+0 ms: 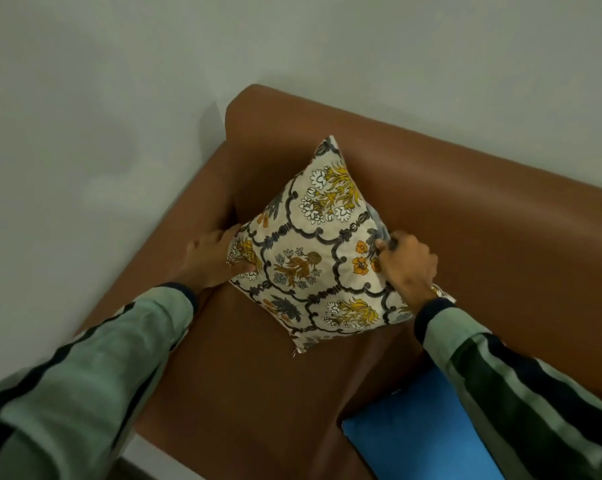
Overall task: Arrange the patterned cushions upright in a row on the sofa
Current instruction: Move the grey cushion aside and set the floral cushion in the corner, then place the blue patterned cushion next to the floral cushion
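Note:
A cream cushion (pixel 313 251) with yellow and orange flowers and a grey lattice pattern leans against the backrest of the brown leather sofa (pixel 483 216), near the sofa's left armrest. It stands tilted on one corner like a diamond. My left hand (pixel 213 261) grips its left corner. My right hand (pixel 408 263) pinches its right corner. Both sleeves are green with dark stripes. Only this one patterned cushion is in view.
A plain blue cushion (pixel 413 431) lies on the seat at the lower right, partly under my right arm. The left armrest (pixel 175 244) borders the cushion's left side. A pale wall (pixel 119 98) rises behind and left of the sofa.

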Demonstrator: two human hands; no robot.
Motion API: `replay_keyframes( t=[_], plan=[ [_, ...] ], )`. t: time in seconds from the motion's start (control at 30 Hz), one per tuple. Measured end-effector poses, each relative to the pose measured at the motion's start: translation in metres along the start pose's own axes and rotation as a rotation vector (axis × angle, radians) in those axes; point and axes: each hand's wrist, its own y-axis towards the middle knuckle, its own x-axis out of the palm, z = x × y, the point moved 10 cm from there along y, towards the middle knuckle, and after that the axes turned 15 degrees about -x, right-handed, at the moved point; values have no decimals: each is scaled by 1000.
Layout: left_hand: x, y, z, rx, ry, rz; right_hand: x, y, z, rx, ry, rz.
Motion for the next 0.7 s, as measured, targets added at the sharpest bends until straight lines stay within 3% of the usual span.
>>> replay_keyframes(
  t=[0.17, 0.3, 0.43, 0.53, 0.7],
  plan=[
    [5, -65, 2, -31, -152, 309, -20, -25, 11, -75, -28, 47],
    [36, -134, 24, 30, -84, 438, -31, -69, 64, -54, -29, -28],
    [123, -202, 71, 210, 96, 151, -26, -141, 149, -34, 30, -219],
    [192, -252, 104, 242, 82, -76, -27, -212, 210, -82, 12, -358],
    [288, -297, 148, 209, 149, -234, -17, -342, 298, -507, -382, -566]
  ],
)
